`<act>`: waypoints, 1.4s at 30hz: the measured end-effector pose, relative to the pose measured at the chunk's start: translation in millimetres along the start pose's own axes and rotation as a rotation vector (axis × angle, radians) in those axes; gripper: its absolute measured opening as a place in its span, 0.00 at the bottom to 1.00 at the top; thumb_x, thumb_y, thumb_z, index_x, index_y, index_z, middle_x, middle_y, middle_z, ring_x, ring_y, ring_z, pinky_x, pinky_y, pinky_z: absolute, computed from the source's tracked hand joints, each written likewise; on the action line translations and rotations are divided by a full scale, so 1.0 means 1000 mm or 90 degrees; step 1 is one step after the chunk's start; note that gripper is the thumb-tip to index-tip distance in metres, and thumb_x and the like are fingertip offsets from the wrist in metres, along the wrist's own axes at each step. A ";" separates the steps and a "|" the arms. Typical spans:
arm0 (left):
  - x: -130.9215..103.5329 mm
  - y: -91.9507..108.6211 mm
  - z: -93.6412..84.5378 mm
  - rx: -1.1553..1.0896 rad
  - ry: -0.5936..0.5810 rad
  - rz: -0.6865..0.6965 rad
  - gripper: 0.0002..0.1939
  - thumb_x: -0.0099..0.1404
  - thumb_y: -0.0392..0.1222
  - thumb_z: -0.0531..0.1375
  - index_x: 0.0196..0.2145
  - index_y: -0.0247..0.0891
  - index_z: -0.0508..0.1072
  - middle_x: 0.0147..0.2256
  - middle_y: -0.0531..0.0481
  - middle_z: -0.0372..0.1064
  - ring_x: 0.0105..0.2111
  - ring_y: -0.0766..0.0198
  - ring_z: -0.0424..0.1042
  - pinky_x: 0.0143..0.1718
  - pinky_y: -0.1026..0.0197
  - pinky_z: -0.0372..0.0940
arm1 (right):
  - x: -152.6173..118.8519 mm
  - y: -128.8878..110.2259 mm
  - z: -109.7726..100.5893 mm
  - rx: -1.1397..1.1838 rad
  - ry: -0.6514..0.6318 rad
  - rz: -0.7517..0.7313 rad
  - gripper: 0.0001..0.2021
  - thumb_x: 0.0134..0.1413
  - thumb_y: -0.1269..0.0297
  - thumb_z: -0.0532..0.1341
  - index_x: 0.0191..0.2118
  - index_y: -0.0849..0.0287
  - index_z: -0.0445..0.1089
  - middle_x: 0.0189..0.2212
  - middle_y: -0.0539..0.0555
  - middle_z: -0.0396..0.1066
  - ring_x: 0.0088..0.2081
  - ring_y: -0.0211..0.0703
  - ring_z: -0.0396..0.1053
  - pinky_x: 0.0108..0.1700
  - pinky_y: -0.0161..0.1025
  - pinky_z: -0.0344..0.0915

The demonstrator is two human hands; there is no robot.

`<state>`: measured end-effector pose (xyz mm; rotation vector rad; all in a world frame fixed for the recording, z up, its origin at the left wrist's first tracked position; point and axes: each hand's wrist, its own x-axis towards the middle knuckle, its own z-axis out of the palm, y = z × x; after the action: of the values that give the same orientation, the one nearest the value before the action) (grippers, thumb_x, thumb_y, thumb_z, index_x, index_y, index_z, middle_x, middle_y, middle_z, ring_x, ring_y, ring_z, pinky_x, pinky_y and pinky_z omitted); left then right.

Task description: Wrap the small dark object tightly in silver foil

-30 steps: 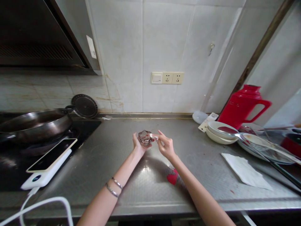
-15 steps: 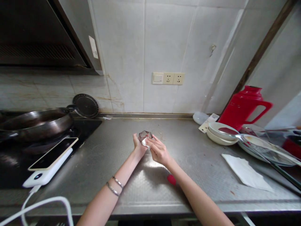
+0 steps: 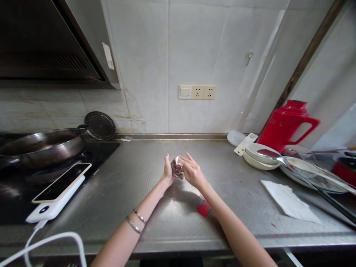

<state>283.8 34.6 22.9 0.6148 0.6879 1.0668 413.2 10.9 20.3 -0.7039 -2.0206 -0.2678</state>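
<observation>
Over the middle of the steel counter (image 3: 133, 193), my left hand (image 3: 168, 170) holds a small, shiny round object (image 3: 178, 171) from its left side, thumb up. It looks like clear or metallic ware, but its exact kind is hard to tell. My right hand (image 3: 193, 171) pinches a small white tissue (image 3: 177, 160) against the object's rim. Two bracelets circle my left wrist. Below my right hand, close to the forearm, a red item (image 3: 203, 210) lies on the counter.
A pan (image 3: 44, 148) and a phone (image 3: 63, 182) on a white power bank are at the left. To the right stand a red thermos (image 3: 283, 124), stacked bowls (image 3: 263, 163), a plate with utensils and a white paper towel (image 3: 290, 200).
Both hands have shifted slightly right. The round object is tilted differently, and my right hand with the tissue has moved up along its rim.
</observation>
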 end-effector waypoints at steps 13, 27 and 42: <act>0.000 0.017 -0.011 0.029 -0.089 -0.050 0.37 0.61 0.65 0.42 0.37 0.26 0.74 0.28 0.32 0.75 0.23 0.49 0.74 0.14 0.60 0.60 | 0.008 0.024 -0.018 0.155 0.223 0.465 0.15 0.58 0.59 0.53 0.40 0.60 0.74 0.35 0.56 0.76 0.36 0.46 0.73 0.37 0.39 0.68; -0.002 0.020 -0.007 -0.086 -0.006 0.091 0.27 0.62 0.57 0.47 0.32 0.29 0.74 0.28 0.36 0.75 0.32 0.50 0.76 0.32 0.54 0.70 | 0.014 0.031 -0.026 0.604 0.009 0.758 0.14 0.43 0.58 0.59 0.24 0.65 0.73 0.13 0.44 0.53 0.15 0.29 0.47 0.17 0.29 0.44; 0.008 0.006 -0.011 -0.077 -0.001 0.083 0.27 0.60 0.58 0.50 0.29 0.28 0.74 0.26 0.40 0.75 0.27 0.56 0.75 0.30 0.60 0.68 | 0.017 0.000 -0.008 0.764 -0.147 0.807 0.18 0.40 0.51 0.66 0.25 0.61 0.64 0.13 0.42 0.53 0.16 0.28 0.43 0.18 0.30 0.37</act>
<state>274.6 45.0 18.6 0.5611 0.5837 1.2201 412.7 13.8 38.8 -1.0077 -1.1764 1.6373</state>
